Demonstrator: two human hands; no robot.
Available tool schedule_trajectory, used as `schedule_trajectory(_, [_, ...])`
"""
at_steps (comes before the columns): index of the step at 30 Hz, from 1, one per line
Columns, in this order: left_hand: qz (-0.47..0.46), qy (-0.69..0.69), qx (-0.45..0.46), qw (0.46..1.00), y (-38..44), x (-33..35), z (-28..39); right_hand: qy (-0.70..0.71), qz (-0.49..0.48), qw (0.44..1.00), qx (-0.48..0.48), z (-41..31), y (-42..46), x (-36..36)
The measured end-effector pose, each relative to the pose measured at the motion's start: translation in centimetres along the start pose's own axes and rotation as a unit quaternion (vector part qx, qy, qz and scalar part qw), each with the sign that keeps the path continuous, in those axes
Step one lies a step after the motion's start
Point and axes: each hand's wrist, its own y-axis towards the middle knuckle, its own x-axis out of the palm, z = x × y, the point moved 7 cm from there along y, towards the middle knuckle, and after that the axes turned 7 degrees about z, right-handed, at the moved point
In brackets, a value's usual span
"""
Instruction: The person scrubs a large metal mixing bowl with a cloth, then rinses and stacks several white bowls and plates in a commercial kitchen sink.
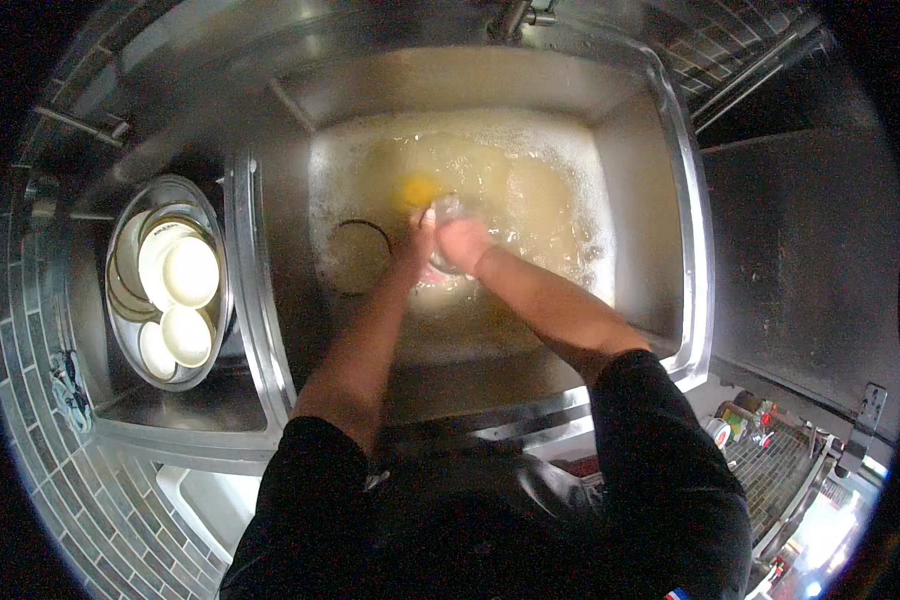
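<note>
My left hand (421, 238) and my right hand (465, 244) meet over the middle of a stainless steel sink basin (645, 225) that holds cloudy, sudsy water (525, 180). A pale, shiny object (447, 207) shows between them, too blurred to name. My right hand looks curled. My left fingers are narrow and partly hidden, so what each hand grips is not clear. Just beyond my hands is a blurred yellow object (418, 190). Left of my left hand, a dark round rim (365, 223), perhaps of a dish, shows in the water.
In the left basin (187, 412) sits an oval metal tray (133, 367) with several white bowls (191, 271) and dark-rimmed dishes (125, 266). A tap (508, 21) stands at the back. A white plastic tub (210, 502) is below left. A metal surface (802, 262) lies right.
</note>
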Motion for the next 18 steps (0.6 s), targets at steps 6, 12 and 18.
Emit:
schedule_trajectory(6, [0.073, -0.085, -0.003, 0.994, -4.4, -2.7, 6.5, 0.144, -0.016, 0.989, 0.023, 0.6, -0.3, 3.5])
schedule_trajectory(12, [0.006, 0.279, 0.239, 0.93, -8.7, -2.5, 19.5, 0.133, -0.088, 0.987, 0.03, 3.1, -6.3, 0.8])
schedule_trajectory(18, [0.29, 0.038, 0.322, 0.9, -11.2, -22.5, 32.7, 0.497, -0.058, 0.853, 0.148, 5.8, -10.9, -3.1])
